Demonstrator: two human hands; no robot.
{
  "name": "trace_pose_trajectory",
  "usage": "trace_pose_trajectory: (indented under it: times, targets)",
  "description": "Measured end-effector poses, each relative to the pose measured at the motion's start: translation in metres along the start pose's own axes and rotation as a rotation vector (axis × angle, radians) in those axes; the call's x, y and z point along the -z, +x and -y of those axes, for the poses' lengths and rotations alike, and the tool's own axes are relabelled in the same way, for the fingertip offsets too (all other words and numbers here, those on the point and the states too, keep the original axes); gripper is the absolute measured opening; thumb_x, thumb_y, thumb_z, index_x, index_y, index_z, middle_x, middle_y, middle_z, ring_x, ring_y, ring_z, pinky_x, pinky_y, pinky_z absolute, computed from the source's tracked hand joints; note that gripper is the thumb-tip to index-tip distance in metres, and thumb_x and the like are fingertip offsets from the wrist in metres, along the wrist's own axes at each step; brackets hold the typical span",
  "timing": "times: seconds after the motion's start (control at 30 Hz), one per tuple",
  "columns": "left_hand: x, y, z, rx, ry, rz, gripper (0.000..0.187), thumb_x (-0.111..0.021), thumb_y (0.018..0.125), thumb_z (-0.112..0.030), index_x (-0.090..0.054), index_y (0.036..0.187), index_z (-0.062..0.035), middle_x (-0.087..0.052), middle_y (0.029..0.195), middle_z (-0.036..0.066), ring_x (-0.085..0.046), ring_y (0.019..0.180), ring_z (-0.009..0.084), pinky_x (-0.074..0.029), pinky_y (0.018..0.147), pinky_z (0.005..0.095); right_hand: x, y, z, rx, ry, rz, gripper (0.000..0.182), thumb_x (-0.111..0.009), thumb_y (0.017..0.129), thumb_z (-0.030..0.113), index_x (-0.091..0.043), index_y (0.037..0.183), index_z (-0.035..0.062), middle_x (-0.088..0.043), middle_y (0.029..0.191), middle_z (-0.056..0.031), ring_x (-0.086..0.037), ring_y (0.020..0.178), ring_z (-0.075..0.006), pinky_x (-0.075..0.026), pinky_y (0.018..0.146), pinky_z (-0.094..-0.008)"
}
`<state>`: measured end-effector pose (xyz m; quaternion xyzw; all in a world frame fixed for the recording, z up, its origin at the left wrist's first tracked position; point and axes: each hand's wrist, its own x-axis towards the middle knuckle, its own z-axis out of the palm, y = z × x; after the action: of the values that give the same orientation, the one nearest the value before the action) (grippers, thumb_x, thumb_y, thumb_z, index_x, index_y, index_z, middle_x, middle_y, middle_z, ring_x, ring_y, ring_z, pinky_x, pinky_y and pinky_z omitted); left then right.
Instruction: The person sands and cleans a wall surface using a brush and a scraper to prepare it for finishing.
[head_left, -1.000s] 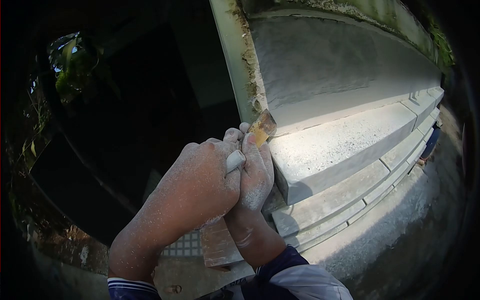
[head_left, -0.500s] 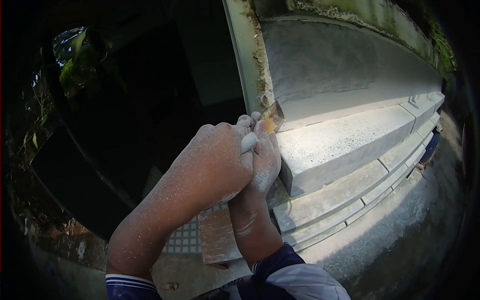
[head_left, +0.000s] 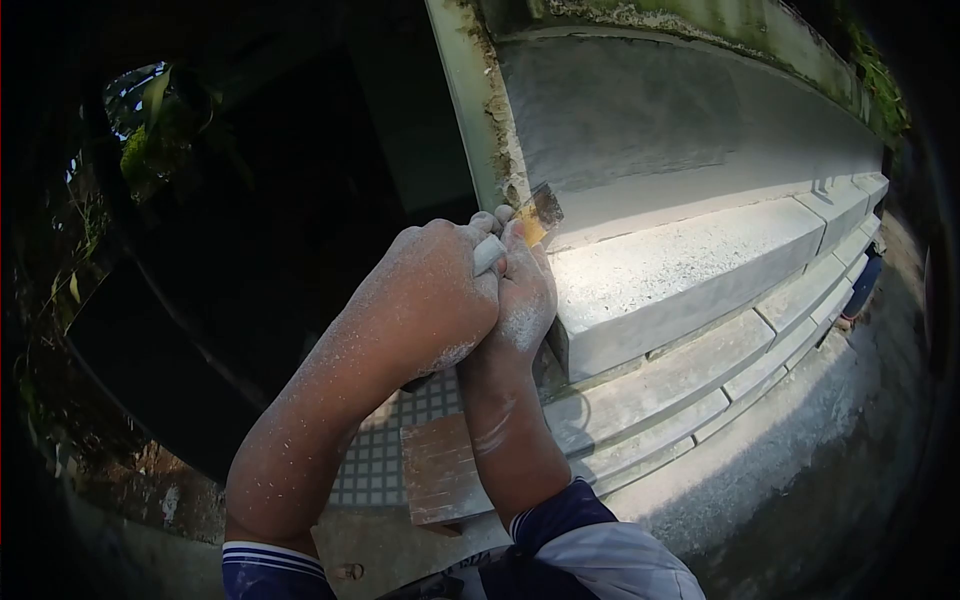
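Both dusty hands are together at the centre. My right hand (head_left: 524, 295) is closed on a scraper (head_left: 541, 215) with a yellowish part and a dark, stained blade pointing up and right, near the base of the weathered wall edge (head_left: 497, 120). My left hand (head_left: 437, 275) is a fist pressed against my right hand. A pale rounded piece (head_left: 488, 255) pokes out between the hands, and a small dark tip shows under my left wrist. What the left fist holds is mostly hidden.
On the right, pale stepped ledges (head_left: 690, 265) run below a grey plastered wall (head_left: 640, 120). A worn brown board (head_left: 435, 470) and grid tiles (head_left: 370, 470) lie below my arms. Part of a person (head_left: 862, 290) shows at the far right. Plants are on the left.
Both hands and the scraper have shifted slightly up and left in view. The wall and ledges also sit slightly further left and higher. The hold looks the same.
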<state>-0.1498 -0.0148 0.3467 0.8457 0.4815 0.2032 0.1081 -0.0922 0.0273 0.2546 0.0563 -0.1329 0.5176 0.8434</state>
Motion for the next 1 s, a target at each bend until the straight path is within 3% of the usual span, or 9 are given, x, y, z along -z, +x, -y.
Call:
trace_pose_trajectory:
  times: [0.3,0.33,0.43,0.47,0.57,0.6,0.7,0.8,1.0]
  targets:
    - [-0.008,0.000,-0.001,-0.073,0.007,-0.061,0.026,-0.055,0.097,-0.010,-0.073,0.101,0.0077,-0.071,0.077,0.023,-0.070,0.067,0.0298,-0.056,0.072,0.0415,0.007,0.008,0.004,-0.021,0.008,0.126,0.020,-0.041,0.113,0.018,-0.052,0.118,0.0017,-0.058,0.095,-0.0070,-0.054,0.077,-0.0089,-0.052,0.075,-0.0258]
    - [-0.008,0.000,-0.007,0.055,0.046,-0.045,0.027,-0.055,0.097,-0.010,-0.074,0.107,0.0063,-0.072,0.080,0.023,-0.071,0.069,0.0296,-0.057,0.073,0.0416,0.012,0.007,0.002,-0.039,0.026,0.148,0.025,-0.040,0.114,0.023,-0.052,0.119,0.0016,-0.061,0.097,-0.0091,-0.058,0.082,-0.0122,-0.054,0.080,-0.0287]
    - [0.002,-0.010,-0.005,-0.007,0.106,0.039,0.027,-0.055,0.098,-0.010,-0.074,0.107,0.0060,-0.073,0.083,0.022,-0.071,0.072,0.0294,-0.057,0.075,0.0423,-0.001,-0.013,0.002,-0.152,0.137,0.015,0.030,-0.040,0.114,0.026,-0.053,0.119,0.0006,-0.064,0.099,-0.0113,-0.063,0.088,-0.0165,-0.056,0.085,-0.0319]
    - [-0.012,-0.017,0.007,-0.041,0.091,-0.126,0.025,-0.056,0.097,-0.010,-0.074,0.102,0.0058,-0.073,0.085,0.023,-0.071,0.073,0.0299,-0.056,0.077,0.0437,0.006,-0.016,-0.003,-0.187,0.126,0.051,0.032,-0.039,0.114,0.029,-0.054,0.118,0.0000,-0.066,0.103,-0.0139,-0.066,0.092,-0.0206,-0.057,0.088,-0.0343]
    - [-0.002,-0.010,-0.004,0.009,0.101,-0.018,0.024,-0.057,0.097,-0.010,-0.073,0.102,0.0062,-0.073,0.085,0.023,-0.071,0.073,0.0309,-0.057,0.078,0.0447,0.008,-0.005,0.000,-0.201,0.121,0.064,0.033,-0.039,0.114,0.030,-0.054,0.116,0.0007,-0.065,0.100,-0.0128,-0.066,0.089,-0.0204,-0.057,0.086,-0.0340]
    - [-0.007,-0.007,-0.005,-0.086,0.110,-0.083,0.025,-0.056,0.097,-0.011,-0.072,0.107,0.0072,-0.072,0.083,0.023,-0.072,0.073,0.0316,-0.057,0.078,0.0439,0.010,0.004,0.001,-0.175,0.164,0.166,0.033,-0.040,0.114,0.031,-0.055,0.113,0.0017,-0.063,0.097,-0.0105,-0.065,0.087,-0.0192,-0.057,0.084,-0.0341]
    - [-0.002,-0.009,-0.015,-0.024,0.144,0.001,0.027,-0.056,0.097,-0.011,-0.070,0.110,0.0085,-0.071,0.081,0.024,-0.072,0.074,0.0326,-0.057,0.077,0.0434,0.005,-0.004,0.009,-0.227,0.165,0.118,0.033,-0.040,0.114,0.031,-0.055,0.109,0.0022,-0.061,0.093,-0.0083,-0.063,0.084,-0.0165,-0.056,0.081,-0.0327]
    - [-0.010,-0.019,0.011,-0.123,0.212,-0.114,0.026,-0.056,0.096,-0.011,-0.071,0.105,0.0084,-0.071,0.079,0.025,-0.072,0.073,0.0334,-0.057,0.078,0.0439,0.017,-0.006,-0.011,-0.215,0.153,0.128,0.030,-0.042,0.114,0.028,-0.056,0.105,0.0029,-0.061,0.091,-0.0064,-0.061,0.080,-0.0136,-0.054,0.077,-0.0295]
    - [0.000,-0.019,0.008,0.063,0.120,-0.039,0.024,-0.059,0.093,-0.011,-0.073,0.101,0.0057,-0.071,0.080,0.026,-0.071,0.071,0.0346,-0.057,0.076,0.0444,0.018,-0.003,-0.021,-0.171,0.219,0.196,0.027,-0.043,0.114,0.026,-0.055,0.103,0.0044,-0.060,0.092,-0.0070,-0.060,0.078,-0.0134,-0.055,0.076,-0.0302]
